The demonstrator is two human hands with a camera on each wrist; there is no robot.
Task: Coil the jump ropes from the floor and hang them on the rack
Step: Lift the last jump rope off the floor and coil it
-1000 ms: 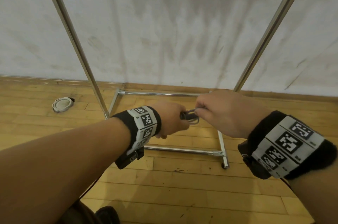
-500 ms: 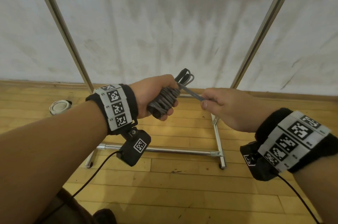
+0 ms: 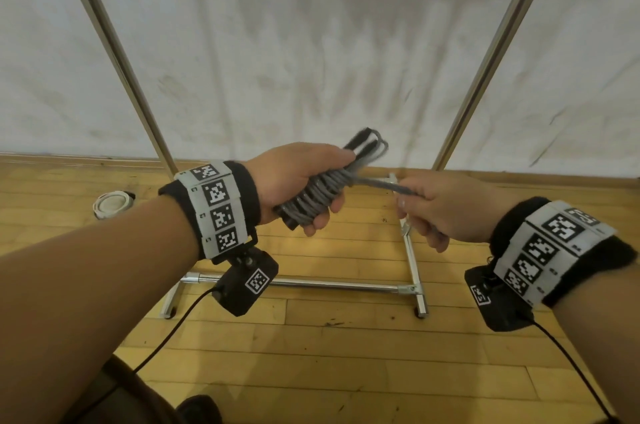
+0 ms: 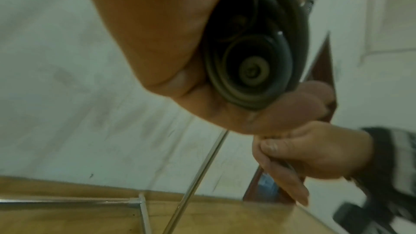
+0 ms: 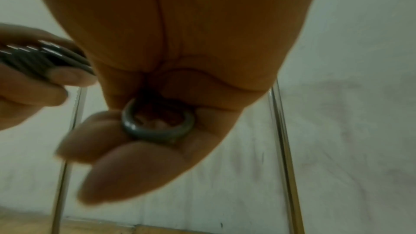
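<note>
While the left hand [image 3: 298,181] keeps its grip curled round the bundled jump rope [image 3: 322,195], the right hand [image 3: 446,209] pinches the rope's free end, a grey strand drawn taut between the two hands. In the right wrist view the fingers [image 5: 105,136] curl round a small grey loop of that strand. The bundle is held in the air, in front of the rack [image 3: 491,53] and between its two slanting uprights, well above the floor [image 3: 311,354]. It looks tightly wound crosswise, with a few looped ends sticking out past the thumb side. From the left wrist view the bundle's near end shows as dark concentric turns inside the fist.

I judge the coiling step nearly finished: what remains is probably to tuck or cinch the last length so the wraps cannot slip, then lift the coil to the rack. The hanging bar is out of view, so that move calls for raising both hands and looking up.

The floor is yellowish wooden boards, scuffed in places. The rack's chrome base frame stands on it close to a stained white wall [image 3: 311,42]. A small round white object [image 3: 112,203] lies on the boards to the far left. Another rope on the floor cannot be seen.
</note>
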